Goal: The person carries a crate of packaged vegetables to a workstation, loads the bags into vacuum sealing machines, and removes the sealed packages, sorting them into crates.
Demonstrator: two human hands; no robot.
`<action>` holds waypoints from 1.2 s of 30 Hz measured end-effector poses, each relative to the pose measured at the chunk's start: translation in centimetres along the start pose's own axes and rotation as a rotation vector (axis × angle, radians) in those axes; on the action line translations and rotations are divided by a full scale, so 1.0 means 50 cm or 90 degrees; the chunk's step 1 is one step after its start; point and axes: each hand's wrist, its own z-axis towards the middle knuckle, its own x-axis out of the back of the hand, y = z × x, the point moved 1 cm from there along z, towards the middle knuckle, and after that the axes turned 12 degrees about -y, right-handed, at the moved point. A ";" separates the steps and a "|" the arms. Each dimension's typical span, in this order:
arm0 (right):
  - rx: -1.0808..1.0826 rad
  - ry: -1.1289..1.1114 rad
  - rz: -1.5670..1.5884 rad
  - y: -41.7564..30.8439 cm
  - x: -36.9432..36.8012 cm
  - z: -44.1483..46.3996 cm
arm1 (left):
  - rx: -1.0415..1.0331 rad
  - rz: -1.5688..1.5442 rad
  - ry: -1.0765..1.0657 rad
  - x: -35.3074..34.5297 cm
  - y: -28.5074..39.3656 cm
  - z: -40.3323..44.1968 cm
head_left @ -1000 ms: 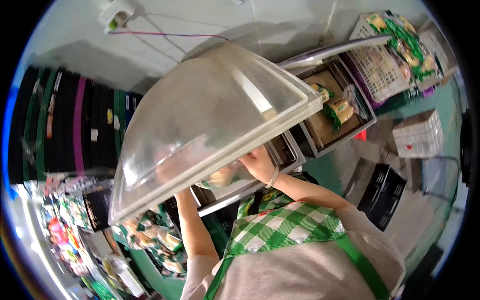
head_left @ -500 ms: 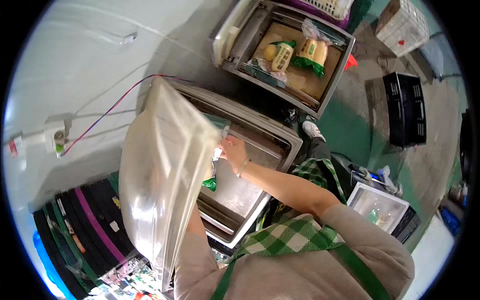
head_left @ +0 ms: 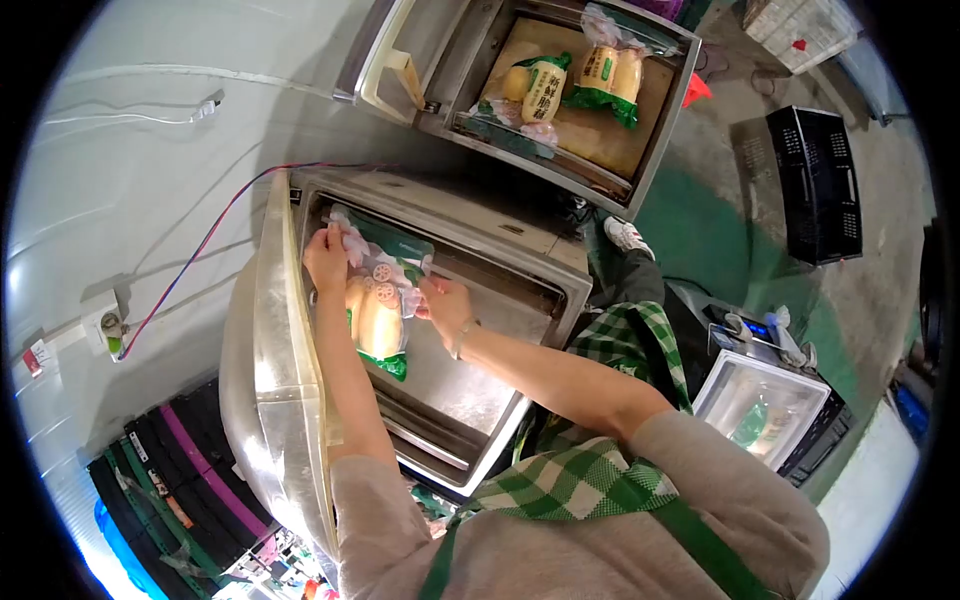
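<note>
A clear and green bag of lotus root lies in the metal chamber of a machine, its open end toward the wall. My left hand pinches the bag's upper left corner. My right hand has its fingers closed on the bag's right edge. The machine's domed clear lid stands raised at the left, beside my left forearm. A second machine stands open at the top, with two filled bags inside, one of them a lotus root bag.
A black crate and a white crate stand on the floor at the right. A scale with a white tray holding a bag is at lower right. Black stacked crates stand at lower left. A cable runs along the wall.
The view has shifted, and the lid now stands upright at the left, uncovering the chamber. My left hand and the bag, hidden behind the lid before, have come into view.
</note>
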 end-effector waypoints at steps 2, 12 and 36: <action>0.044 -0.077 -0.291 -0.030 0.007 -0.047 | 0.003 -0.023 -0.002 0.002 0.007 -0.003; 0.491 -0.047 -1.277 -0.192 0.028 -0.172 | 0.015 -0.093 0.007 -0.009 -0.005 -0.001; 0.439 -0.292 -1.772 -0.179 -0.024 -0.105 | 0.120 -0.015 -0.022 0.016 0.039 -0.003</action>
